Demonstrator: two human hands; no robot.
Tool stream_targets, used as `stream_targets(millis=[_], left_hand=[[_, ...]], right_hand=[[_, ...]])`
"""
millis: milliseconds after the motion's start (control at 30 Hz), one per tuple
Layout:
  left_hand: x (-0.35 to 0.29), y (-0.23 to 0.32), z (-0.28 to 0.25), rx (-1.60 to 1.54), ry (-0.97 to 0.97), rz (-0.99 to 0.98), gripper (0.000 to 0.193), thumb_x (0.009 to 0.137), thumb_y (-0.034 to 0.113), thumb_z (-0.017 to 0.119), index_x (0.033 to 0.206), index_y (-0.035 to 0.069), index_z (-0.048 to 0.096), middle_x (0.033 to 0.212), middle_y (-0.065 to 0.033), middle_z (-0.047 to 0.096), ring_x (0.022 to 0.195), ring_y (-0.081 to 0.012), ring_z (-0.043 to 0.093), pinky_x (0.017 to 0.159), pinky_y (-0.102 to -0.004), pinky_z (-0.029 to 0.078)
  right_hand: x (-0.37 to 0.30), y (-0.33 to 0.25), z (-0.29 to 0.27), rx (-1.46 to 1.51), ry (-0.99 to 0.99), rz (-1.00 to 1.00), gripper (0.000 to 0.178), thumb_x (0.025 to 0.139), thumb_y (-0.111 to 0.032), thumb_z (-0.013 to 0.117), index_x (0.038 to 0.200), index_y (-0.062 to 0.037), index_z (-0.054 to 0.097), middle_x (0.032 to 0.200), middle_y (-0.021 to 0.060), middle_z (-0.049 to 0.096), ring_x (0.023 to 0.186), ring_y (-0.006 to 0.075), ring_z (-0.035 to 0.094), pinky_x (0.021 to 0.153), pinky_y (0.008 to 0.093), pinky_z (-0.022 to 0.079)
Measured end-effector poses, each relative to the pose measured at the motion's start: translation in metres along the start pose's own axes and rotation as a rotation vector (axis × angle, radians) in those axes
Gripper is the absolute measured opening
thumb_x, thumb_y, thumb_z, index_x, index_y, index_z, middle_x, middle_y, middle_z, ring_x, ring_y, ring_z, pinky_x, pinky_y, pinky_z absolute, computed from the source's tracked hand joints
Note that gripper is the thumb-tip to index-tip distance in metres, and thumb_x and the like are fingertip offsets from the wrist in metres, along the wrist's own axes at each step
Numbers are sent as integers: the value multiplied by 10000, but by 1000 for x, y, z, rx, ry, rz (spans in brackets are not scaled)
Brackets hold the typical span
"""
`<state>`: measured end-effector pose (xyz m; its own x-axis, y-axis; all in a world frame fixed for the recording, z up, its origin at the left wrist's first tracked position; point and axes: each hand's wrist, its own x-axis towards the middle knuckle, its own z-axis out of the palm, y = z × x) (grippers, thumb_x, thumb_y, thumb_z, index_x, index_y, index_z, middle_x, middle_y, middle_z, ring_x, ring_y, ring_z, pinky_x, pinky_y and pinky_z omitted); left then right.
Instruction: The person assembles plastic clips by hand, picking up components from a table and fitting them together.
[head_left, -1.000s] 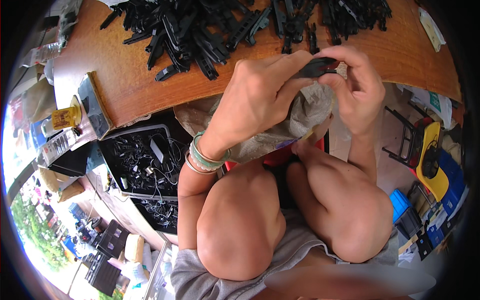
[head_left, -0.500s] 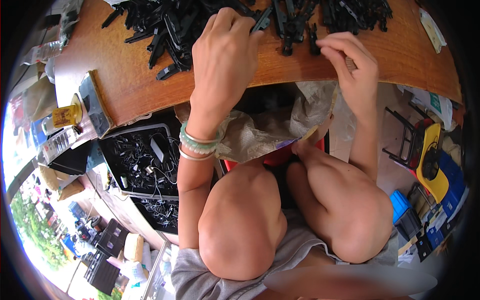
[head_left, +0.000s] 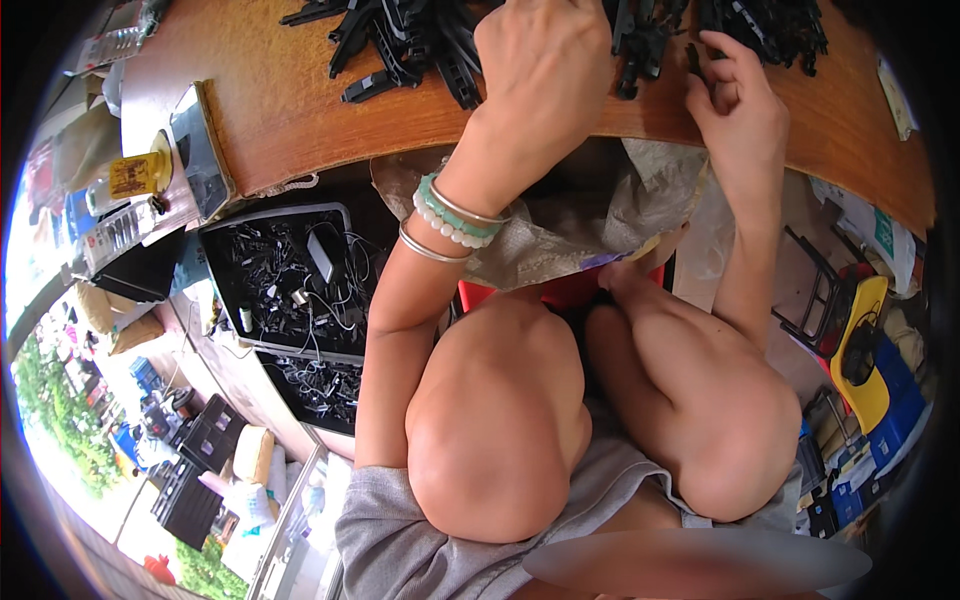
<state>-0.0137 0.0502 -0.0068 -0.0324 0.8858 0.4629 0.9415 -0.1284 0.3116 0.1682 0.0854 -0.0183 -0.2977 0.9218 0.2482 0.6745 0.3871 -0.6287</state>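
Note:
My left hand (head_left: pixel 548 85) reaches over the table's front edge, back of the hand up, among black plastic parts (head_left: pixel 400 45). The top edge of the picture cuts off its fingers, so any thing in them is hidden. Light green and white bead bracelets (head_left: pixel 455 220) and silver bangles circle that wrist. To the right, my right hand (head_left: pixel 740 115) has its thumb and forefinger curved and apart. A small dark piece (head_left: pixel 693 60) is close by these two fingertips. Between the hands, more black parts (head_left: pixel 640 50) lie on the brown wooden table (head_left: pixel 270 100).
A woven sack (head_left: pixel 630 215) hangs below the table edge above my knees. Two black trays of small parts and cables (head_left: pixel 285 275) are at the left. At the right stands a yellow and black folding chair (head_left: pixel 865 350). Another black heap (head_left: pixel 770 35) lies far right.
The view has shifted, so the table sits higher and further right. My left hand has moved right, toward the middle parts. My right thumb and forefinger have spread apart beside the small dark piece.

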Motion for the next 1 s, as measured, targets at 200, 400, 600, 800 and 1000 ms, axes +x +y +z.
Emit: stream_targets(millis=[200,400,600,800,1000], left_hand=[[-5,3,-11,-475,165,-91,74,786,13,602,815,-16,540,812,-111,538,744,-254,558,614,-340,466],[-14,19,-40,-1333,-353,-586,183,891,70,616,1018,-62,624,754,-64,642,630,-82,593,531,-199,472],[-23,15,-30,-1135,-316,-389,297,877,117,651,1126,-43,630,817,-52,678,597,-58,581,502,-173,426],[-29,24,-26,-776,-80,-28,337,770,65,739,1073,-31,627,797,-134,681,665,-222,674,598,-279,514],[-31,16,-29,-786,-132,20,329,755,56,736,1063,-3,636,787,-164,663,636,-290,649,572,-313,506]], right_hand=[[-1,5,-20,691,4,118,307,855,18,580,1156,-37,606,884,60,679,691,101,600,613,256,480],[-13,-16,-32,1007,-357,86,217,851,68,597,1060,30,640,987,79,629,818,142,610,730,246,537],[-16,-23,-29,751,-137,-159,188,780,163,608,935,71,661,997,118,590,857,152,597,716,247,540],[-24,-28,-28,768,-74,-91,179,787,128,637,954,65,658,1018,132,594,870,163,600,712,234,518],[-12,-33,-26,247,138,-358,273,722,56,713,988,25,659,1007,130,627,837,203,618,699,271,497]])
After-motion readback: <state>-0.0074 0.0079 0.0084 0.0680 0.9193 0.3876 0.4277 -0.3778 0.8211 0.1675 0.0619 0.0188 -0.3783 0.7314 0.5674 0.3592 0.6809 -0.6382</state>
